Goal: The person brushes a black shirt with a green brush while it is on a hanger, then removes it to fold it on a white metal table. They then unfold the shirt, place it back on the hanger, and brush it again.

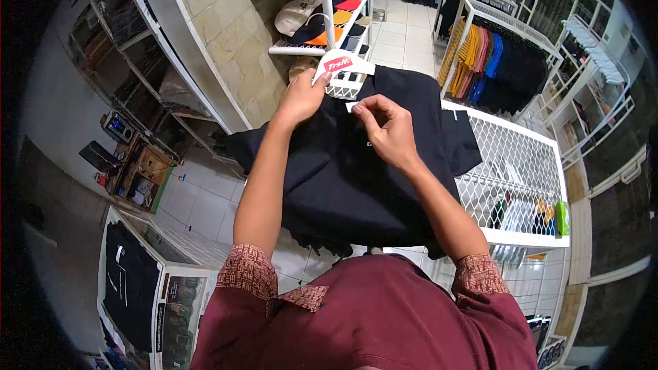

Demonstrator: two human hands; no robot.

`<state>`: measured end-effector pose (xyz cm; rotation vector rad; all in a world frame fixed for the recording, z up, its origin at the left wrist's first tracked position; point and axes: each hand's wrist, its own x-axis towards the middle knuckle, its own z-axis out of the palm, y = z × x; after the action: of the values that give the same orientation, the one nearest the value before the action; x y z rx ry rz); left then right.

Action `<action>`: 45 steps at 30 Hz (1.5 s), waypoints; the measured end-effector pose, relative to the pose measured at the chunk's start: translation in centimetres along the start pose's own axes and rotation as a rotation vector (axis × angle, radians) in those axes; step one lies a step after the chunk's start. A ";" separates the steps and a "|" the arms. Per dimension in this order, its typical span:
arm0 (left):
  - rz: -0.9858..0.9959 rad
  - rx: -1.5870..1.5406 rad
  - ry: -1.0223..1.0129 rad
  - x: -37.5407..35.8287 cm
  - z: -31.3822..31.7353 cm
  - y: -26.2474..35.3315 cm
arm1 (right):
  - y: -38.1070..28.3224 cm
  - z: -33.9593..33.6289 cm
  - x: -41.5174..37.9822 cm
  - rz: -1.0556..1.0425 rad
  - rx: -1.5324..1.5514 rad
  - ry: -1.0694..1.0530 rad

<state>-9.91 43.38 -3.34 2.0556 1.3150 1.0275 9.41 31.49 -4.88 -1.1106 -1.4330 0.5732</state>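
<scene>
A black T-shirt (349, 188) hangs spread out before me, its sleeves out to both sides. My left hand (301, 101) is closed on a white hanger (361, 65) at the shirt's neck, thumb over the red label (338, 64) with white lettering. Just below and to the right, my right hand (392, 133) pinches a small white tag (351, 106) by the collar between thumb and fingertips. A little white print shows on the shirt near that wrist.
To the right, a white mesh-topped rack (521, 157) holds hanging clothes, with a green item (563, 218) on its corner. Caps (298, 15) fill the white shelf ahead. Further racks of coloured shirts (473, 51) stand beyond. A framed black shirt display (129, 281) is at the lower left.
</scene>
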 end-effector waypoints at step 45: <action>-0.099 0.188 0.189 -1.5 -0.7 4.2 | 3.7 -0.2 0.2 -0.286 -0.247 0.012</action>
<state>-8.61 40.31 -0.35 2.0428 1.6493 1.1126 10.78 33.22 -7.92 -1.0705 -1.6486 0.1899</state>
